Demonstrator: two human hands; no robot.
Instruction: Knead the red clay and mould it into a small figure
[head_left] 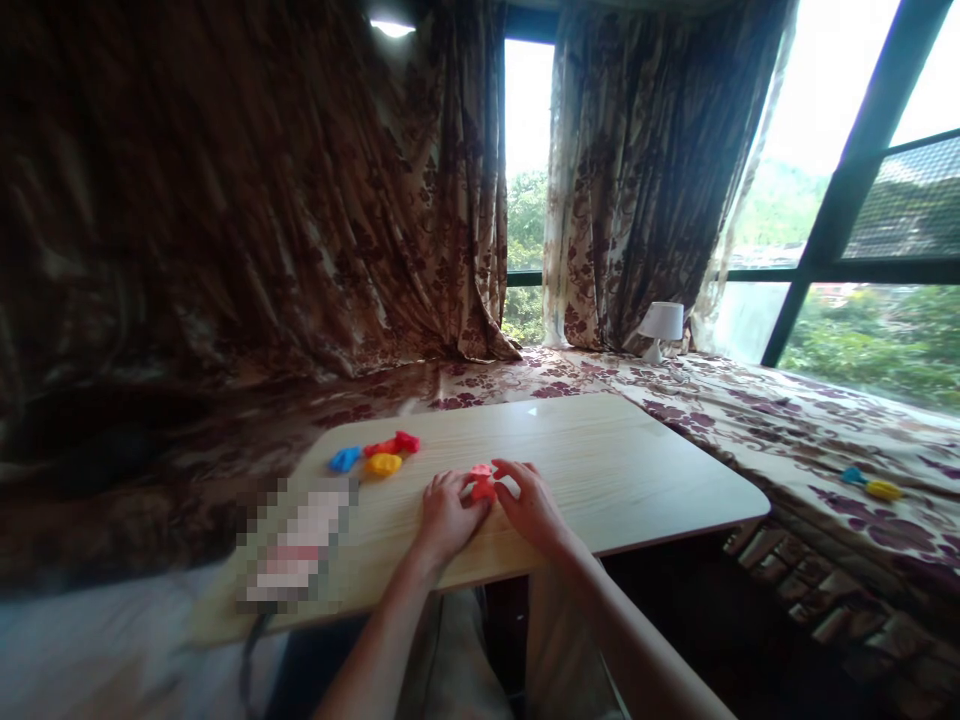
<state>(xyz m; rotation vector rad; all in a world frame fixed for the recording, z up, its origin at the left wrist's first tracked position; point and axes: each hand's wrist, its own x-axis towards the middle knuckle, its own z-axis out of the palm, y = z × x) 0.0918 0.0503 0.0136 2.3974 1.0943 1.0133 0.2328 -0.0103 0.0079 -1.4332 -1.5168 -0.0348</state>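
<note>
A small coral-red piece [483,484], soft and crumpled-looking, is between my hands over the near middle of the pale wooden table [600,450]. My left hand [448,512] is closed on its left side, with the thumb against its lower edge. From the right, my right hand [531,502] bends its index finger and thumb to the piece's right edge, with a gap showing between them. What the piece is exactly, I cannot make out. Left of my hands lie a blue piece [346,459], a yellow piece [384,464] and a red piece [394,443], close together.
A blurred-out, pixelated object [296,550] with a dark cord lies on the table's left side. Beyond the table spreads a floral-covered surface [750,420], bearing a white lamp [663,325] and, at right, a yellow piece [885,490] and a teal piece [853,476]. Curtains and windows stand behind.
</note>
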